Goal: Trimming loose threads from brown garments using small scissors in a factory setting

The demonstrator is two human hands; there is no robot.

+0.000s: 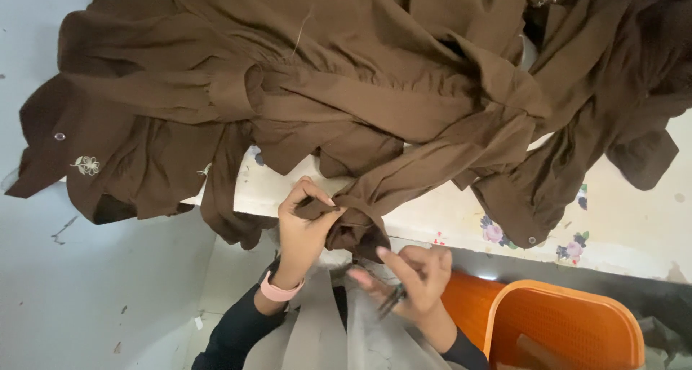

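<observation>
A heap of brown garments [346,74] lies across the table [634,226], which is covered in a pale cloth printed with small flowers. One sleeve [425,175] trails out of the heap toward the person. Its long axis runs on a slant from the upper right, in the pile, down to the lower left. Its cuff [353,222] points down over the table's near edge.

The left hand [306,226] is closed on that cuff, thumb and fingertips pinching a fold of the brown cloth at the table edge. A pink band [280,291] sits on its wrist, above a dark sleeve.

The right hand [414,276] is just below the cuff and a little to its right, not touching the cloth. Its fingers are loosely curled around a small dark tool [393,299] (thread snips or small scissors, too blurred to say which). The index finger is stretched out toward the cuff.

At the left end of the heap, a flap [61,143] of a garment hangs over the table edge. It shows a small embroidered flower [87,165] and a metal snap [59,135]. Another snap [532,239] shows on a cuff hanging at the right.

An orange plastic basket [566,327] stands below the table at the lower right. I cannot tell what is inside it.
</observation>
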